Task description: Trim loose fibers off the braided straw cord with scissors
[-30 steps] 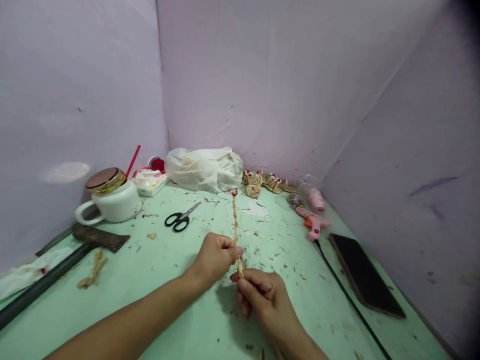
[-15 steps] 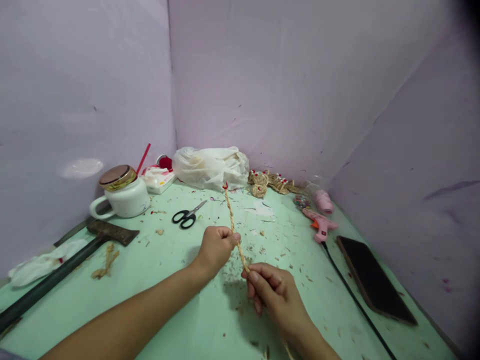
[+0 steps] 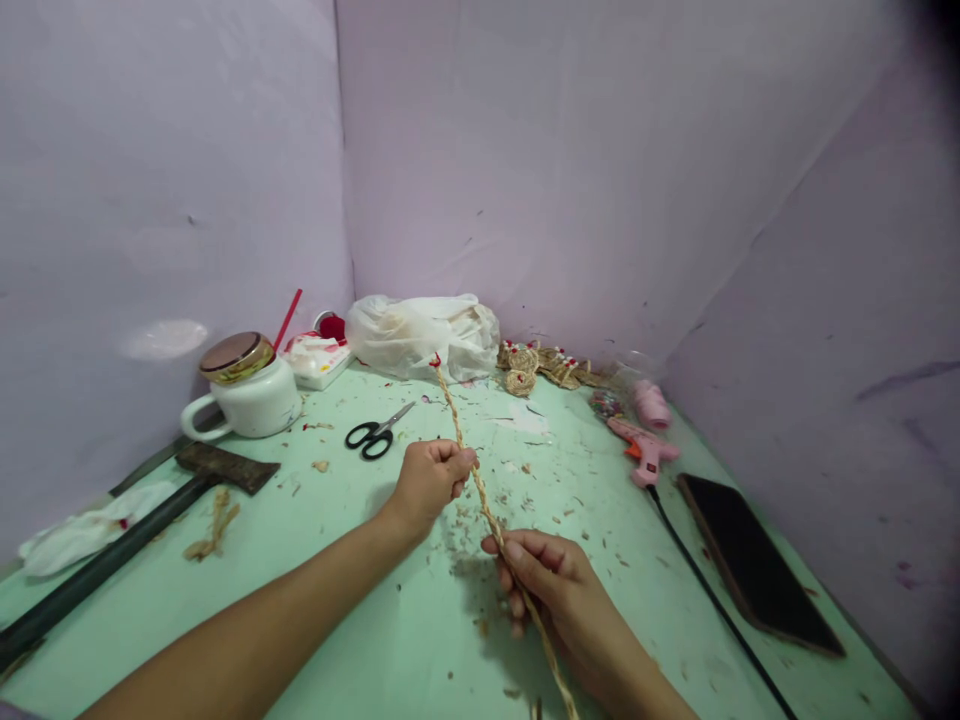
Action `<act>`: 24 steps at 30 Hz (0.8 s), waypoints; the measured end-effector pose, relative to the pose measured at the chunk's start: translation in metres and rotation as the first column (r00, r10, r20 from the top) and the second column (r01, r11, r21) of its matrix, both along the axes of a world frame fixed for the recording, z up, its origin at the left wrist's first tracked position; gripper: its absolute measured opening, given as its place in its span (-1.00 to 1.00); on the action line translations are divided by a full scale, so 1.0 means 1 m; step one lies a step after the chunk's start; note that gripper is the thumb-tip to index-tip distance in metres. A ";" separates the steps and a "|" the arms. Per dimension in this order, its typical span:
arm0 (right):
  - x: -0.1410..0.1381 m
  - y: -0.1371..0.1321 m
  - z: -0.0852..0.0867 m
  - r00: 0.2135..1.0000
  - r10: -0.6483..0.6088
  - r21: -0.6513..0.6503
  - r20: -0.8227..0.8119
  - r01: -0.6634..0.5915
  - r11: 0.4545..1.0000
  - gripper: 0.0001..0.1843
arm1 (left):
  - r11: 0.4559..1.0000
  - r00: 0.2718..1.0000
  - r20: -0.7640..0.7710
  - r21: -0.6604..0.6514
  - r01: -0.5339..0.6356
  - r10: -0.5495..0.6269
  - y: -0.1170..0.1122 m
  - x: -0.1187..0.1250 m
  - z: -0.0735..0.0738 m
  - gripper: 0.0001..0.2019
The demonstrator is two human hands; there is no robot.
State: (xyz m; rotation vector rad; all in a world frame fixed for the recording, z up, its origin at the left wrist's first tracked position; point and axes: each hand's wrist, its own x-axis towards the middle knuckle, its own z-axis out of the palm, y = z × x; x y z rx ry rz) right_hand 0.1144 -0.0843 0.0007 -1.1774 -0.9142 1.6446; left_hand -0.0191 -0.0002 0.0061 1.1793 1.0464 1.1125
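Observation:
A straw-coloured braided cord (image 3: 488, 513) runs from near the plastic bag down toward the bottom edge of the view, with a bit of red at its far end. My left hand (image 3: 433, 478) is closed on its upper middle part, pinching it between thumb and finger. Lower down, my right hand (image 3: 541, 575) grips the same cord between thumb and fingers, and its tail passes over the palm. Black-handled scissors (image 3: 374, 436) lie on the green table left of the cord, beyond my left hand.
On the left are a hammer-like tool (image 3: 225, 467), a lidded white mug (image 3: 262, 402) and a tissue pack (image 3: 319, 365). At the back lies a white plastic bag (image 3: 420, 335) beside woven straw pieces (image 3: 521, 370). A pink glue gun (image 3: 643, 452) and phone (image 3: 759, 565) lie right.
My left hand has moved slightly up and left along the cord, whose far end has swung left. More of the cord's tail now shows over my right hand.

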 end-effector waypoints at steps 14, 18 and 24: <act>0.004 0.002 -0.004 1.000 -0.021 0.016 -0.012 0.021 1.000 -0.70 | 0.950 0.950 -0.110 -0.148 0.275 -0.292 -0.026 0.008 0.002 -0.80; 0.005 0.002 -0.002 1.000 0.028 -0.035 0.011 -0.027 0.999 -0.66 | 0.975 0.969 -0.141 -0.114 0.189 -0.205 -0.025 0.009 0.003 -0.81; 0.002 -0.006 -0.002 0.954 0.003 0.208 0.299 -0.069 0.976 -0.67 | 0.981 0.981 -0.126 -0.143 0.129 -0.147 -0.029 0.014 0.002 -0.78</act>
